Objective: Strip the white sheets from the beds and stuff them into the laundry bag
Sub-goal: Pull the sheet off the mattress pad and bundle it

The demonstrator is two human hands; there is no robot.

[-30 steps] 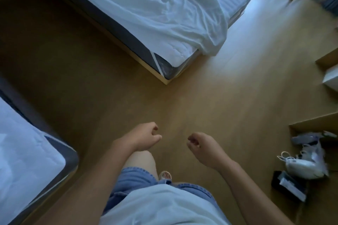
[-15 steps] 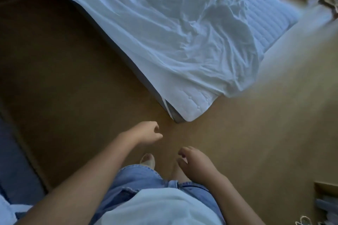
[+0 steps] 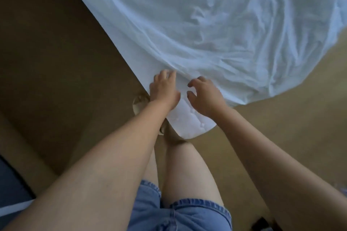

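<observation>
White cotton is lying crumpled and loosened: the white sheet (image 3: 216, 24) is bunching toward the far right and spilling over that edge toward the wooden floor (image 3: 56, 62), while the quilted mattress pad (image 3: 189, 124) is showing bare at the near corner. The left grip (image 3: 164, 90) is reaching with fingers stretched, seemingly just touching the sheet's near hem through the blur, and the right grip (image 3: 205, 95) is hovering beside it, fingers spread and half curled, pinching nothing. I judge the stripping is only partway along, with gathering and bagging remaining and no laundry bag showing.
</observation>
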